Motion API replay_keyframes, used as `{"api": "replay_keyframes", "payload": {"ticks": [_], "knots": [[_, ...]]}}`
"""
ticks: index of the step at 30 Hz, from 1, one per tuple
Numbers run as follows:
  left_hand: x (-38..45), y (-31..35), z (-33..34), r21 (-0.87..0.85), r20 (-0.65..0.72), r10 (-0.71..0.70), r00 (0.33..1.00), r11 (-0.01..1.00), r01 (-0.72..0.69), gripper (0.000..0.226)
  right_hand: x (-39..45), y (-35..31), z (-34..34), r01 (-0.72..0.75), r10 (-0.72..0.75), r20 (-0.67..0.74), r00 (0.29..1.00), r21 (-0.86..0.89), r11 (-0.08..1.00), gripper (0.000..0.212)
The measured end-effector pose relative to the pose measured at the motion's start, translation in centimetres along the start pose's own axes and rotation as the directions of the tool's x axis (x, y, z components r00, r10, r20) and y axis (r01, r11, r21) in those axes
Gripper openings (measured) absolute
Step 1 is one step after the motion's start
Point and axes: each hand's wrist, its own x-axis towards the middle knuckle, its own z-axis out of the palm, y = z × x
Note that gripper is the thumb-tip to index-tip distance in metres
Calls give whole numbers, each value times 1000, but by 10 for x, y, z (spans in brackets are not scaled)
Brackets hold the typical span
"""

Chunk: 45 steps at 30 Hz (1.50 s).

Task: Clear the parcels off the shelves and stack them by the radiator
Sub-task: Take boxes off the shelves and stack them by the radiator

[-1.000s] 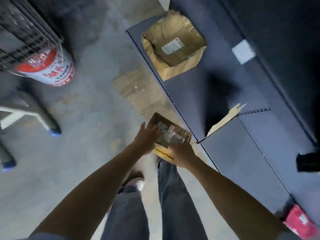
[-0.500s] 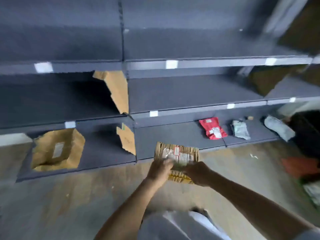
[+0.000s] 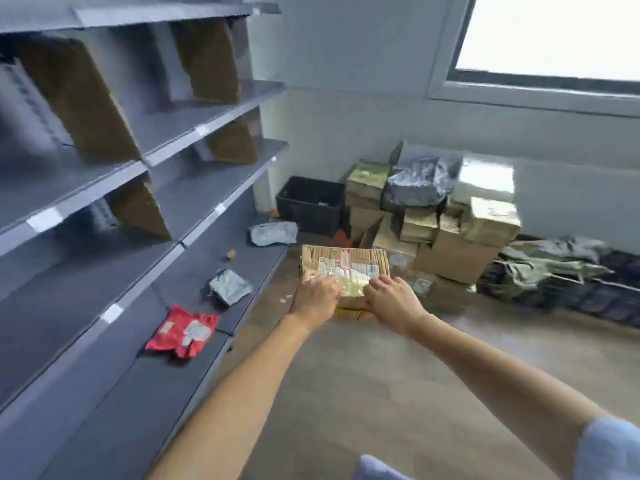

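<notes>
I hold a flat brown cardboard parcel (image 3: 346,263) with a white label in front of me, above the floor. My left hand (image 3: 317,296) grips its near left edge and my right hand (image 3: 391,299) grips its near right edge. On the lowest grey shelf (image 3: 138,393) at the left lie a red parcel (image 3: 181,330), a grey bag parcel (image 3: 228,287) and a pale bag parcel (image 3: 273,233). A pile of cardboard boxes and grey bags (image 3: 436,220) stands against the far wall under the window.
Brown cardboard dividers (image 3: 79,98) stand on the upper shelves. A black crate (image 3: 308,204) sits on the floor in the corner beside the pile. Dark and green soft bags (image 3: 554,275) lie along the wall at the right. Wooden floor stretches between me and the pile.
My view has swung right from facing the shelves to the far corner with the pile. Both hands still hold the same cardboard parcel, now carried toward the pile.
</notes>
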Motion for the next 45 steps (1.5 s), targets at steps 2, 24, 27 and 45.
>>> {"api": "replay_keyframes", "payload": {"ticks": [2, 24, 27, 45], "knots": [[61, 47, 12, -52, -10, 88, 996, 995, -89, 26, -13, 73, 13, -117, 116, 17, 993, 9, 993, 25], [525, 128, 160, -103, 264, 430, 863, 902, -418, 24, 162, 443, 175, -481, 416, 308, 856, 175, 859, 25], [585, 126, 168, -105, 225, 405, 886, 914, -392, 31, 182, 498, 189, -543, 475, 328, 816, 157, 825, 22], [834, 206, 264, -144, 532, 0, 847, 985, 91, 32, 235, 846, 355, -525, 470, 447, 761, 0, 851, 37]]}}
